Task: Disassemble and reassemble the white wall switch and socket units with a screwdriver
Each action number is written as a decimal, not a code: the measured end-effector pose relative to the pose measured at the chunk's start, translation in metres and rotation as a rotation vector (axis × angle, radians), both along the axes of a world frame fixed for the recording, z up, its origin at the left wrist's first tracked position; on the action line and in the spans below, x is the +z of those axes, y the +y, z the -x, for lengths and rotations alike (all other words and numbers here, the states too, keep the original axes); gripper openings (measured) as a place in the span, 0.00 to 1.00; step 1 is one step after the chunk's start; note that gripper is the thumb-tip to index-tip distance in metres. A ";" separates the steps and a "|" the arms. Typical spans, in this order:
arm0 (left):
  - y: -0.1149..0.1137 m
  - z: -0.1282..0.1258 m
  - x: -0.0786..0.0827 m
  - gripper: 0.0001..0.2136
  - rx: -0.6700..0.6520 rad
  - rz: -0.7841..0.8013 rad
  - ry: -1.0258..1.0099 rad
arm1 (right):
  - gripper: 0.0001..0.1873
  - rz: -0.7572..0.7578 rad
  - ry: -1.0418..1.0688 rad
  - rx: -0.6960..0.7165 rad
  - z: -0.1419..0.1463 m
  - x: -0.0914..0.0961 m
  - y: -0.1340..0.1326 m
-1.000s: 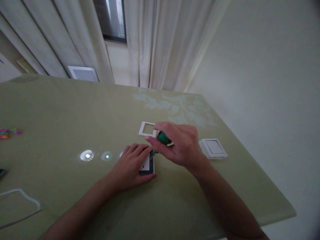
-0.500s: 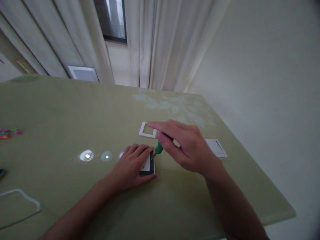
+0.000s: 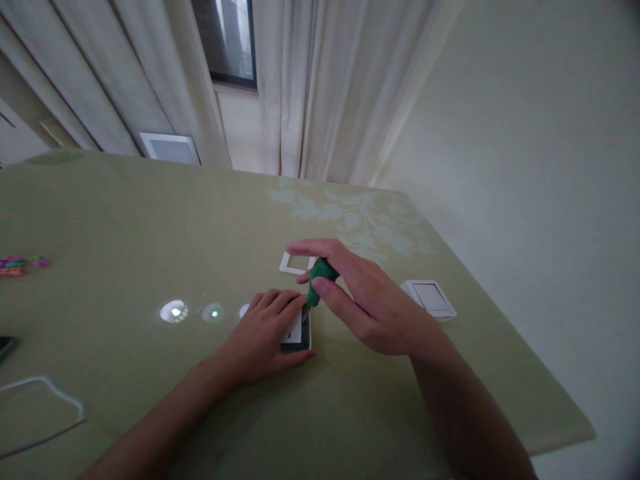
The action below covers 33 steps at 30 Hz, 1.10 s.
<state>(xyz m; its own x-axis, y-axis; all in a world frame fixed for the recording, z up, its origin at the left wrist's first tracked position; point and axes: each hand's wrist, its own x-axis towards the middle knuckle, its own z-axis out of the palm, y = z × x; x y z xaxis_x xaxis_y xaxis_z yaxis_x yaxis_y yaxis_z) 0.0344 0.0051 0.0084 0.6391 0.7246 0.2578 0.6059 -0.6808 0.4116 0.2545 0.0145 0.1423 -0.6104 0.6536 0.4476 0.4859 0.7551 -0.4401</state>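
Observation:
My left hand (image 3: 267, 331) is wrapped over a small wall switch (image 3: 295, 335) with a white face and dark border, pressing it to the table; my palm and fingers cover much of it. In my right hand (image 3: 365, 293) is a screwdriver with a green handle (image 3: 321, 277), gripped between thumb and fingers, the index finger stretched out past it. Its thin metal shaft points down at the dark strip on the switch's right side; whether the tip sits in a screw I cannot tell. Just behind lies a white square frame (image 3: 291, 268), partly hidden by my right fingers.
A second white switch (image 3: 431, 299) rests to the right, beyond my right wrist. At the left are small colourful pieces (image 3: 17, 265), a dark object (image 3: 6, 347) and a white cable (image 3: 45, 381). The green table (image 3: 150, 220) meets curtains behind and a wall at right.
My right hand has rolled the screwdriver to a more upright angle, so more of the green handle shows. My left hand keeps its hold on the switch.

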 end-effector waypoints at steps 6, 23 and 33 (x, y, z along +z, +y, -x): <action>-0.001 -0.001 0.001 0.36 0.007 -0.005 0.007 | 0.20 -0.022 0.017 -0.043 -0.004 -0.001 0.005; -0.001 -0.003 0.002 0.36 0.005 -0.001 0.028 | 0.23 -0.112 -0.056 -0.111 -0.001 -0.004 0.004; -0.003 -0.006 0.006 0.37 0.035 0.044 0.055 | 0.15 -0.448 0.369 -0.615 -0.021 0.005 0.001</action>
<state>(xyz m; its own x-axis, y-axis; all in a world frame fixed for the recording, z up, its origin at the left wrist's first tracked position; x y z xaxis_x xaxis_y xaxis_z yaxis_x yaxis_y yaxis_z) 0.0405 0.0018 0.0146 0.6257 0.7566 0.1901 0.6515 -0.6408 0.4060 0.2752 0.0153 0.1469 0.0326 0.5351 0.8442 0.7513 0.5439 -0.3738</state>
